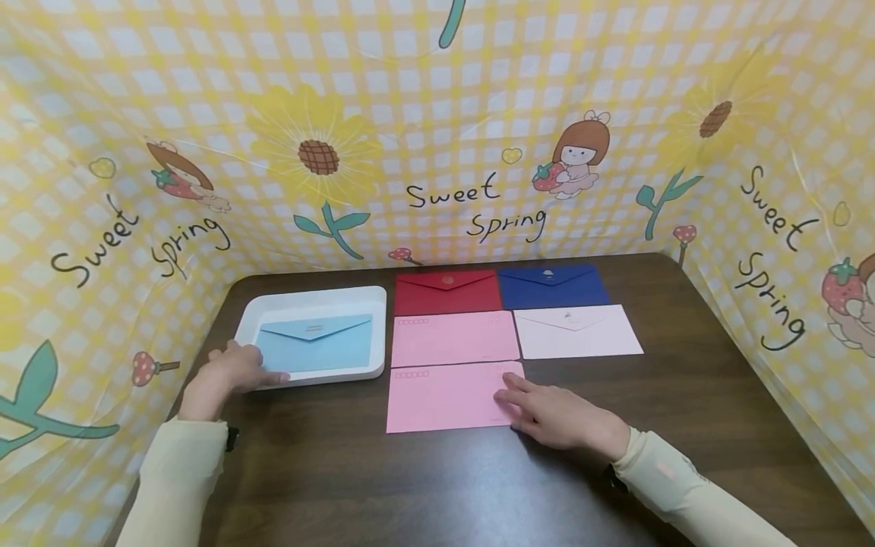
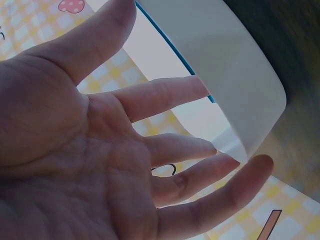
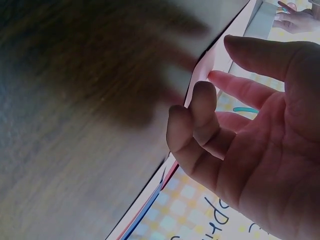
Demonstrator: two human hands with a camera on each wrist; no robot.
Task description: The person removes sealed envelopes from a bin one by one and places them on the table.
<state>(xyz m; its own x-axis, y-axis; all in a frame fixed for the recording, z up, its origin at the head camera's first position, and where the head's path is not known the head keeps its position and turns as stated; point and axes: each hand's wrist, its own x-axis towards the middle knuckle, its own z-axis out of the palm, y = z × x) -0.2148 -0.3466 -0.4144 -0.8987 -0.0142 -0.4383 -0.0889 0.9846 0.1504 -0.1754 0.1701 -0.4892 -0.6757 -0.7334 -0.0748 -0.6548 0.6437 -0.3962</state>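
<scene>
A light-blue envelope (image 1: 314,349) lies flap side up in a white tray (image 1: 316,298) at the left of the table. My left hand (image 1: 235,367) is at the tray's near left corner, its thumb along the front side. In the left wrist view the fingers (image 2: 160,97) are spread, and the index tip meets the tray's edge by the blue envelope. To the right, my right hand (image 1: 557,414) rests its fingertips on the right end of the nearest pink envelope (image 1: 444,399). The right wrist view shows its index finger (image 3: 240,89) touching the paper, thumb apart.
Behind it lies another pink envelope (image 1: 451,338), with a white envelope (image 1: 581,334) beside that. A red envelope (image 1: 447,292) and a dark-blue envelope (image 1: 555,287) form the back row. A checked cloth (image 1: 437,152) walls the back and sides of the brown table (image 1: 328,471).
</scene>
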